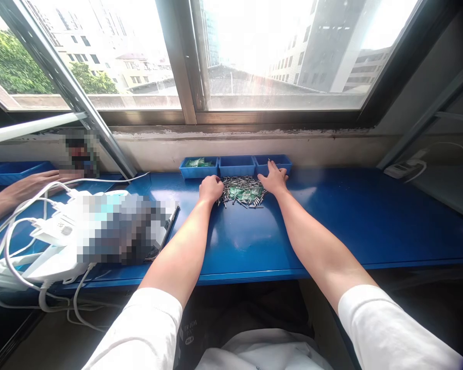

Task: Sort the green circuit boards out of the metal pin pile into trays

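So nearest you was the glossy blue tabletop point(239, 246), with a white plastic power strip point(56, 264) full of cables off to your left. Further in sat the pile of short, thin silver metal pieces point(241, 181), green-tinted clear packets point(247, 194) lying in the middle of it.

Your left hand point(211, 189) was at the pile's left edge, fingers curled in narrow, maybe to keep strays together. Couldn't tell if it pinched a piece. Your right hand point(274, 180) had its fingers spread fairly wide over the front of the right-hand blue plastic bin point(259, 170), thumb side by the pile; I couldn't make out anything in it.

The middle blue bin point(237, 170) and the left blue bin point(198, 173), holding more green packets point(197, 162), sat alongside in a row right behind the pile, probably for easy reach. Window point(285, 61) behind.
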A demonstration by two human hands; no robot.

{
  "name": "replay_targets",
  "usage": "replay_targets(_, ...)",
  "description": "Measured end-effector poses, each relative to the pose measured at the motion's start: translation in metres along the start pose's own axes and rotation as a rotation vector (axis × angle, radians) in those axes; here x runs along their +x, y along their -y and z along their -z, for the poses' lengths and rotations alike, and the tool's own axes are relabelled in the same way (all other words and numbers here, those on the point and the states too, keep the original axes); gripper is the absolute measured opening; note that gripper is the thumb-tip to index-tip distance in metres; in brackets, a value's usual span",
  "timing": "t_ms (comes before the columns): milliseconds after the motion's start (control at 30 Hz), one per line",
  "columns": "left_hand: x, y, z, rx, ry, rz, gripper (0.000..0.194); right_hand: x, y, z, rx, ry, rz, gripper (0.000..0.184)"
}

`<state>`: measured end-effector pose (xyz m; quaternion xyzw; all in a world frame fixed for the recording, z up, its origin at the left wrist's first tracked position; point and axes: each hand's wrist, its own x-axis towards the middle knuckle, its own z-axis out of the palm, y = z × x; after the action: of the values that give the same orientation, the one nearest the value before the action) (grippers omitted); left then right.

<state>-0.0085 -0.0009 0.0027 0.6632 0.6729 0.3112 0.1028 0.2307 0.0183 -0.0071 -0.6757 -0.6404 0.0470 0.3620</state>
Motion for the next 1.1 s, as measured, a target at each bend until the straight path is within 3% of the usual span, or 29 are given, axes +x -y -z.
replay_targets(233, -0.002, -0.005, -0.002, 0.038, 0.019, -0.034, 0.028, -0.002, 0.003, -0.004, 0.000, -0.001, 0.047, 0.060)
replay_targets(333, -0.001, -0.005, -0.005, 0.046, 0.045, -0.043, 0.031, -0.007, 0.012, -0.001, 0.037, -0.048, 0.136, 0.033)
replay_targets(433, 0.000, -0.005, -0.009, 0.056, 0.052, -0.073, 0.035, -0.013, 0.021, -0.001, 0.082, 0.036, 0.269, 0.016)
replay_targets(600, -0.002, -0.003, -0.017, 0.076, 0.062, -0.142, 0.040, -0.024, 0.031, -0.006, 0.018, 0.226, 0.319, 0.035)
replay_targets(667, -0.003, -0.003, -0.019, 0.069, 0.057, -0.178, 0.039, -0.026, 0.033, -0.009, 0.008, 0.261, 0.333, 0.032)
replay_targets(1000, -0.006, -0.005, -0.019, 0.052, 0.024, -0.249, 0.031, -0.027, 0.037, -0.009, 0.122, 0.248, 0.429, 0.006)
replay_targets(1100, -0.006, -0.005, -0.020, 0.042, 0.019, -0.269, 0.030, -0.029, 0.039, -0.008, 0.113, 0.252, 0.453, 0.006)
